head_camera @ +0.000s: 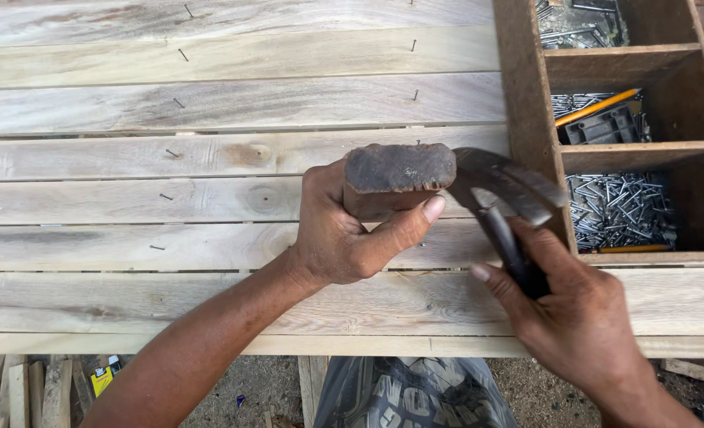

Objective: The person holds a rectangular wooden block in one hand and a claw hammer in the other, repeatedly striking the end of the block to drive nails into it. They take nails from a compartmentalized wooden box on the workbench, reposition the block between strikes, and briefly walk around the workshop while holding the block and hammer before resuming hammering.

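My left hand [344, 234] grips a short dark wooden block [398, 176], held upright over pale wooden planks [209, 103] laid side by side. My right hand [578, 317] holds a claw hammer [501, 190] by its dark handle. The hammer's metal head rests against the right side of the block. Several nails stand partly driven in the planks, in two rows at the left and near the centre top.
A brown wooden compartment box [526, 95] stands at the right, its sections filled with loose nails [617, 206], a yellow pencil [598, 105] and a dark plastic part. Below the planks' front edge lie dirt ground, wood scraps [19, 392] and patterned cloth [415, 392].
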Available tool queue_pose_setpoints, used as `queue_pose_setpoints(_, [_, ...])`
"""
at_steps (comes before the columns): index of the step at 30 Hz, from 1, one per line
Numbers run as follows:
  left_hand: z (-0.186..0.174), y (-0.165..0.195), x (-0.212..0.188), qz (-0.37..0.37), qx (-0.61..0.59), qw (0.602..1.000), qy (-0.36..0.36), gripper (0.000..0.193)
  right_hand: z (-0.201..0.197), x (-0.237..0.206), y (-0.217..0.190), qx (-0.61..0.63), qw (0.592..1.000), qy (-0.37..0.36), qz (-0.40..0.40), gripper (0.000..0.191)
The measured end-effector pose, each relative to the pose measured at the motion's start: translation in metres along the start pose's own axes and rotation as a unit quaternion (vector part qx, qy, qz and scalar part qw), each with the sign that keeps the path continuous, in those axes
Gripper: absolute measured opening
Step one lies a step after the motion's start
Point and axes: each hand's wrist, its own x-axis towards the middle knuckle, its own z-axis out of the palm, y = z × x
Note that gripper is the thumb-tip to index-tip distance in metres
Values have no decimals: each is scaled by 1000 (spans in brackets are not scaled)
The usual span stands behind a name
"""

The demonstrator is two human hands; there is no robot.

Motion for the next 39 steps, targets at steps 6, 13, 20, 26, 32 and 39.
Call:
queue_pose_setpoints(6, [-12,-9,0,9,0,1000,8,5,-10,4,3,-46,993,70,83,45])
queue_pose_setpoints(13, [-13,0,6,-7,36,999,28,11,-2,6,1,5,992,-21,121,55])
queue_pose_setpoints(20, [-11,0,1,-50,47,996,52,16,-9,6,2,-18,999,-23,46,71])
queue_pose_setpoints(26, [-10,-2,0,-7,90,995,42,20,-19,9,-7,-46,999,8,8,60])
queue_pose_setpoints(32, [-6,-9,-7,11,70,997,37,25,-26,28,-17,-93,981,-130,114,49])
queue_pose_setpoints(39, [-6,-10,-9,9,57,998,40,23,-44,-15,-15,-22,986,152,62,40])
